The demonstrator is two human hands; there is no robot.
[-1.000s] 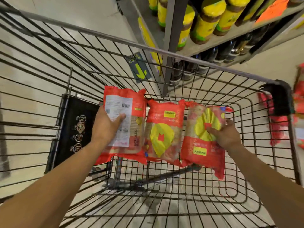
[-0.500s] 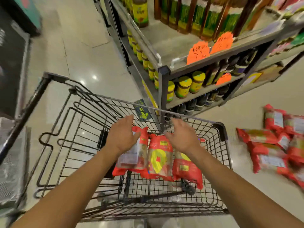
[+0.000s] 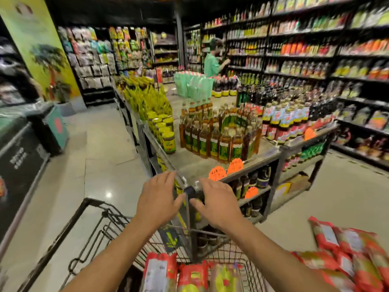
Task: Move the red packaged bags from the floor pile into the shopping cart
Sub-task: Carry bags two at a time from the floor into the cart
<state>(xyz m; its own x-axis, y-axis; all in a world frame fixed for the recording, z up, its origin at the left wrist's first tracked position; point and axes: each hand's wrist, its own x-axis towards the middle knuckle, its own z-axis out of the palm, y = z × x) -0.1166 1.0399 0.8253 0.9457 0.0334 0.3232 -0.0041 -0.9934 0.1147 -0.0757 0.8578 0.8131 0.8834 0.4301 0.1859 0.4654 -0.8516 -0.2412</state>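
The left hand (image 3: pixel 160 199) and right hand (image 3: pixel 216 204) hover empty, palms down, fingers spread and relaxed, thumbs close together. Half a second ago both rested on the bags; now they have let go and lifted clear. Three red bags (image 3: pixel 192 278) stand side by side in the cart (image 3: pixel 99 220), at 6 o'clock below the hands. That batch looks delivered. The pile (image 3: pixel 347 256) waits on the floor at 4 o'clock, so a turn that way likely comes next. A bottle shelf (image 3: pixel 210 163) stands at 12 o'clock.

bright shop light, dark at the very top, small white shine on the floor (image 3: pixel 108 194), shelves (image 3: pixel 347 66) at the sides soft and smeared, edges bent, red bags (image 3: pixel 347 260) blurry
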